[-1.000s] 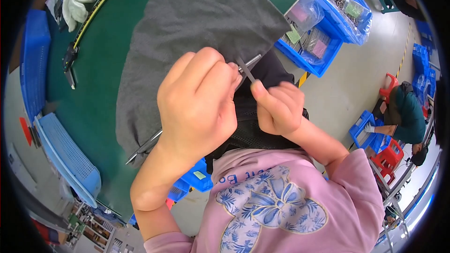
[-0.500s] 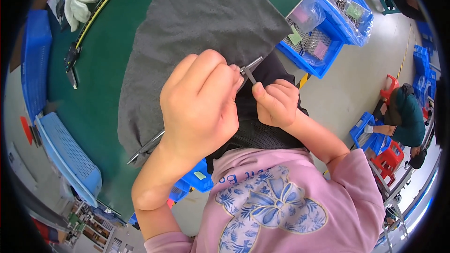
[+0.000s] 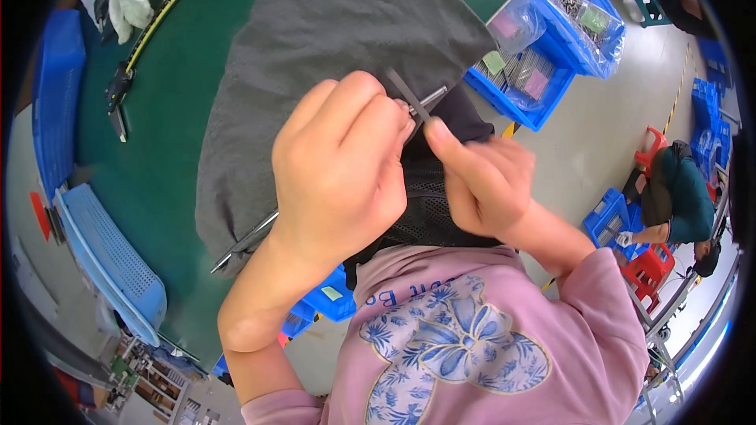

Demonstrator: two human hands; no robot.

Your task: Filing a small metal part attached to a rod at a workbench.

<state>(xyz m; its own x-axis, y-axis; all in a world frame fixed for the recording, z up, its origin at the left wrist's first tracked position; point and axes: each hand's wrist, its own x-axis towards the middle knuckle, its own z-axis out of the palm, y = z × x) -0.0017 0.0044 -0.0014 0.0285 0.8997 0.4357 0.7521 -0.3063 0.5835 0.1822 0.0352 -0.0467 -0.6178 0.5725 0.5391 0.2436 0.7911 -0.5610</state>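
My left hand [image 3: 342,165] is closed around a thin shiny metal rod [image 3: 433,97], whose end sticks out past the fingertips to the upper right. Below the left wrist, a rod length [image 3: 246,241] shows over the cloth; whether it is the same piece is hidden. A thin flat grey strip [image 3: 405,92], like a small file, is pinched in my right hand [image 3: 488,181], with the thumb along it. The strip crosses the rod close to my left fingertips. Both hands are above a dark grey cloth [image 3: 339,24] spread over the green table's edge.
On the green table [image 3: 173,94] lie a yellow-black tape or strap [image 3: 169,4], a caliper-like tool [image 3: 118,102] and a white glove [image 3: 130,0]. Blue bins with metal parts [image 3: 543,102] stand at right. Light-blue baskets [image 3: 118,260] line the left edge. A person [image 3: 681,197] works far right.
My right hand has shifted slightly right and down, and its thumb has turned. More of the grey strip now extends up-left across the rod. My left hand has barely moved.
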